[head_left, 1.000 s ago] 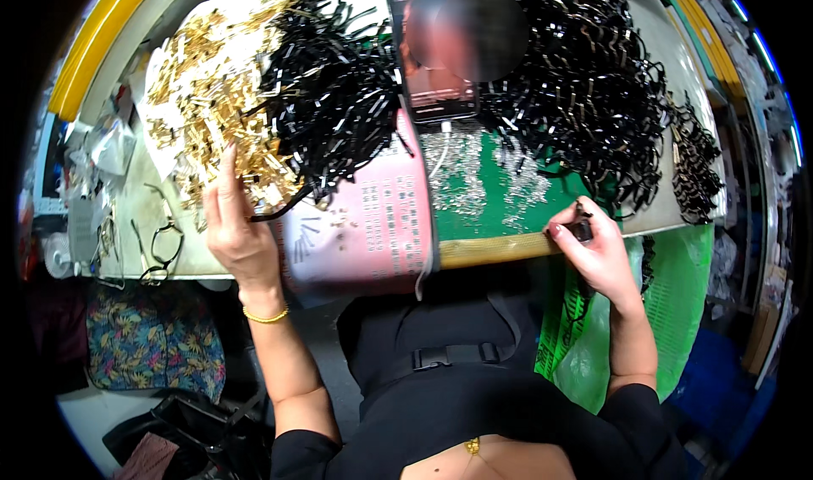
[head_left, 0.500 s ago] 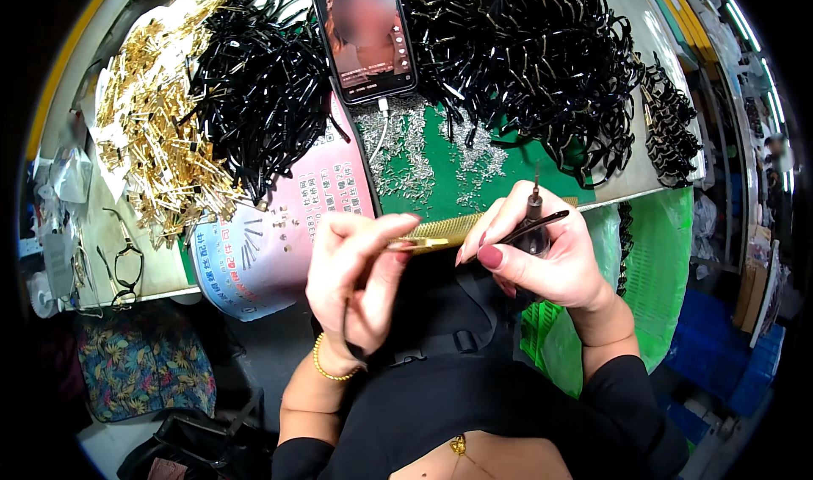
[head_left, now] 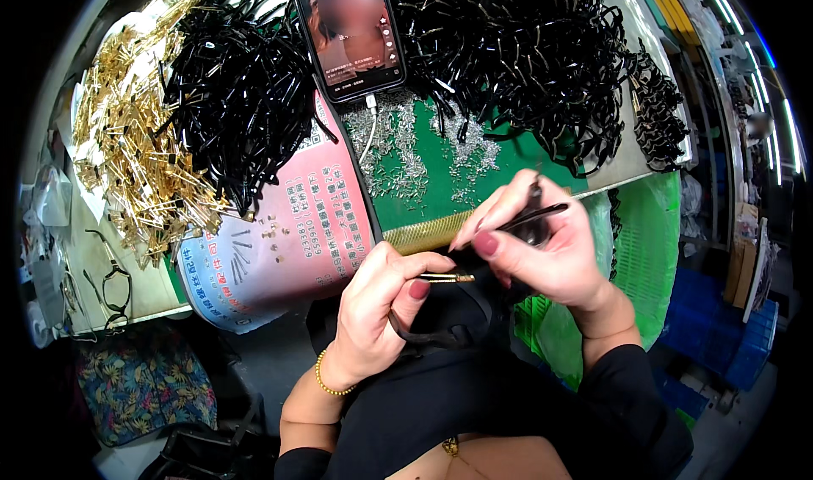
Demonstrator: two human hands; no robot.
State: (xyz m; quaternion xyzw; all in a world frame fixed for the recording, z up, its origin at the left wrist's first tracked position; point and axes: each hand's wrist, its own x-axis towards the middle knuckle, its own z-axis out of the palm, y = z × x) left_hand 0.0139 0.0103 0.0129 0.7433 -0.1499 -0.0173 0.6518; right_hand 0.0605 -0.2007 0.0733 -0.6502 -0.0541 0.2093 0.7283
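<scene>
Over the front edge of the table, my left hand (head_left: pixel 379 306) pinches a gold metal glasses part (head_left: pixel 459 278), its end sticking out toward the right. A black curved temple arm (head_left: pixel 445 339) runs beneath the same hand and looks joined to that part, though the fingers hide the join. My right hand (head_left: pixel 555 255) is closed around a dark screwdriver (head_left: pixel 534 195), thin shaft upward. Between its fingers lies a black temple tip (head_left: pixel 542 214). The right fingertips are near the gold part but apart from it.
Gold metal strips (head_left: pixel 127 141) and black temple arms (head_left: pixel 246 116) lie heaped at left, with more black temples (head_left: pixel 525 56) at right. Tiny silver screws (head_left: pixel 398 166) cover the green mat (head_left: pixel 432 205). A propped phone (head_left: pixel 351 35), glasses frames (head_left: pixel 117 289) and a green basket (head_left: pixel 652 268) surround the work.
My left hand has moved right and slightly down with the gold part, turning so the black temple swings out to the right. My right hand keeps its grip, almost in place.
</scene>
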